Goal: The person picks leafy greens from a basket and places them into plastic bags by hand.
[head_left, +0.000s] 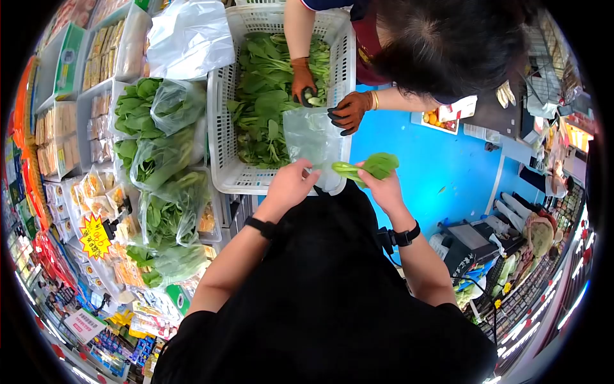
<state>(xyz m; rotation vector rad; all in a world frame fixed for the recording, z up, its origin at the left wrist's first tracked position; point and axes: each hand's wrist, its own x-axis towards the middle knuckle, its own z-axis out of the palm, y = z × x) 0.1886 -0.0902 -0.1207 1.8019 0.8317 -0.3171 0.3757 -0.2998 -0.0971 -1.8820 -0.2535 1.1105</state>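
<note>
My right hand [385, 190] grips a small bok choy [382, 165] by its stalk, the leaves pointing right and the pale base to the left. My left hand [291, 185] pinches the near edge of a clear plastic bag [312, 136], which lies over the front right of a white plastic crate [220, 168]. Inside the crate are many loose leafy greens [263, 99]. Across from me, a co-worker's gloved hand [303, 82] holds a piece of greens over the crate. The co-worker's other gloved hand [352, 112] is beside the bag's far right corner.
Bagged greens [167, 153] are stacked left of the crate, below a pile of clear bags [190, 37]. Packaged goods [57, 137] fill the shelves farther left. Blue floor [416, 168] lies to the right, with a box of orange produce [440, 119] at its far side.
</note>
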